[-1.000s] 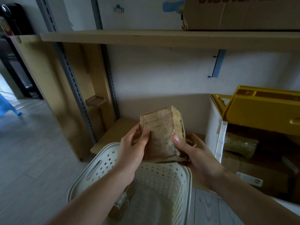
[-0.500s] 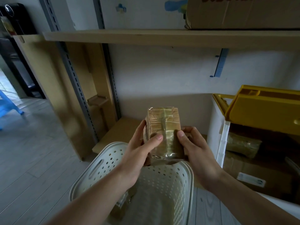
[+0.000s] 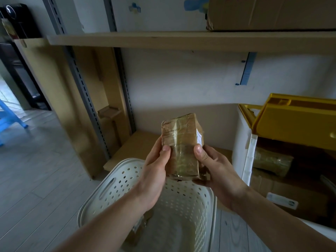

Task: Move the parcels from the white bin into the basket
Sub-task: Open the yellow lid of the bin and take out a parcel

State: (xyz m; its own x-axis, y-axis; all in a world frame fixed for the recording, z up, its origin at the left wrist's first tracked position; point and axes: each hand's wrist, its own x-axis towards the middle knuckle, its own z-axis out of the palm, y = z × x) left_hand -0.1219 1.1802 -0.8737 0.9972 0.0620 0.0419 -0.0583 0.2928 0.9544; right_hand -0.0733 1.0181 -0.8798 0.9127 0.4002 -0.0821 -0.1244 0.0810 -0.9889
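Observation:
A small brown cardboard parcel (image 3: 181,142) wrapped in clear tape stands upright above the far rim of the white perforated basket (image 3: 116,186). My left hand (image 3: 154,171) grips its left side and my right hand (image 3: 214,168) grips its right side, thumbs on the near face. Another taped parcel (image 3: 138,228) lies in the basket, partly hidden under my left forearm. The white bin (image 3: 243,142) with a raised yellow lid (image 3: 298,120) stands at the right and holds more parcels (image 3: 271,160).
A wooden shelf board (image 3: 181,40) runs overhead with a cardboard box (image 3: 272,13) on it. A low wooden board (image 3: 134,146) lies behind the basket. Metal shelf uprights (image 3: 81,84) stand at the left. Grey plank floor (image 3: 36,170) spreads leftward; a blue stool (image 3: 9,115) shows at the edge.
Both hands have turned the parcel so its narrow taped face points at me. It sits a little further right, still above the basket's far rim.

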